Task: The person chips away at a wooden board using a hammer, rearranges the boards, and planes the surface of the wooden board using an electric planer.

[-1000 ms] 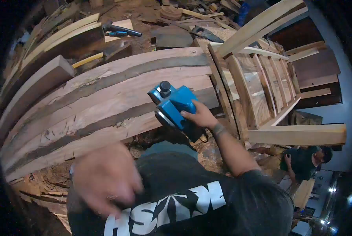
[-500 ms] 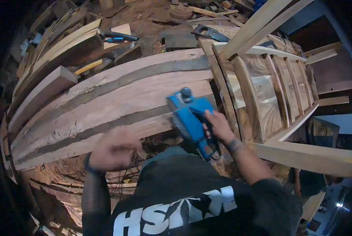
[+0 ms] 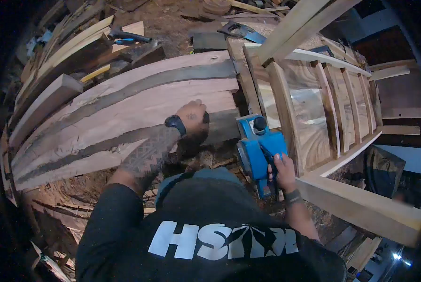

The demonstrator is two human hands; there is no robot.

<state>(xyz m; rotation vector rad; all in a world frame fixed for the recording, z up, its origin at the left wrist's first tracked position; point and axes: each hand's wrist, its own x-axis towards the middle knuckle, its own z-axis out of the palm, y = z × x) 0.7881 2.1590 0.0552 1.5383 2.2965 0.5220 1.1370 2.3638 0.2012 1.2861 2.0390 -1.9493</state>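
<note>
My right hand [image 3: 283, 174] is closed round the rear handle of a blue electric hand planer [image 3: 262, 150]. The planer is tilted, its black front knob up, between the plank ends and a slatted wooden frame [image 3: 309, 113]. Over the right part of the long planks [image 3: 140, 105] is my left hand [image 3: 191, 116], fingers curled, with a dark watch on its wrist. A dark shadow lies just beside that hand. Its fingertips are turned away, so whether it grips a plank edge cannot be told. The planks are pale with grey-brown strips between them.
A handsaw [image 3: 243, 32] lies beyond the plank ends, near a dark block [image 3: 212, 41]. Thick beams [image 3: 361, 202] stick out from the frame at right. Stacked boards [image 3: 65, 56] and a dark-handled tool [image 3: 129, 35] lie at upper left. Wood scraps cover the ground.
My right hand has carried the planer to the right, away from the planks toward the slatted frame. My left hand has moved forward and right over the planks.
</note>
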